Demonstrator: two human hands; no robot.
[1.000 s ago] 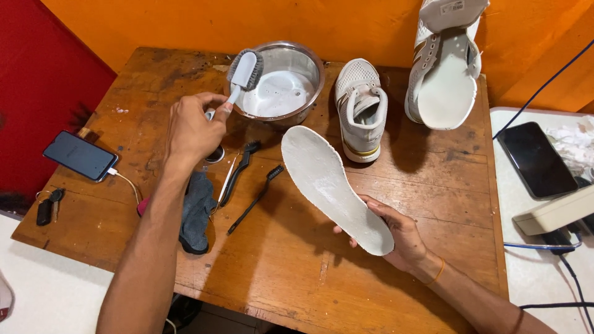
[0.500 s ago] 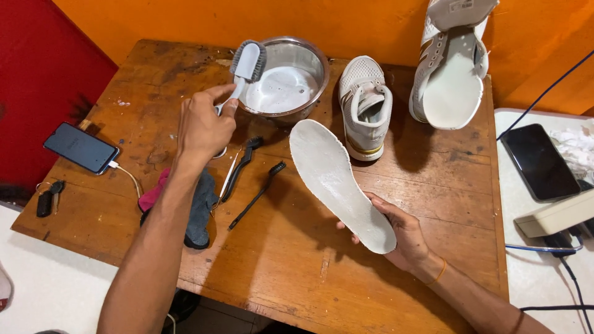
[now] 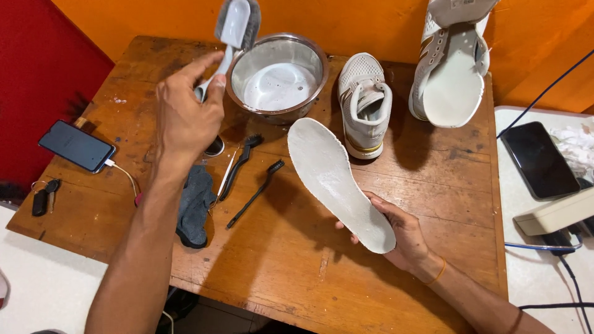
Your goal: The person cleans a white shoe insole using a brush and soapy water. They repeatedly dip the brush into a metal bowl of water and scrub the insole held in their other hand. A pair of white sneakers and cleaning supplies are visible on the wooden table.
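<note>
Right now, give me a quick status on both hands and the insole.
Left hand gripping white scrub brush, raised beside the steel bowl. Right hand holding white insole by its near end, above the table. Nothing between brush and insole.

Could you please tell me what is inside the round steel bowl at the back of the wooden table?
The round steel bowl holds shallow, cloudy whitish water with some foam. The raised white plastic brush in the left hand covers a bit of its rim.

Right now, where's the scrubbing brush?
In the head view, the left hand holds the scrubbing brush up at the top, just left of the steel bowl on the wooden table.
</note>
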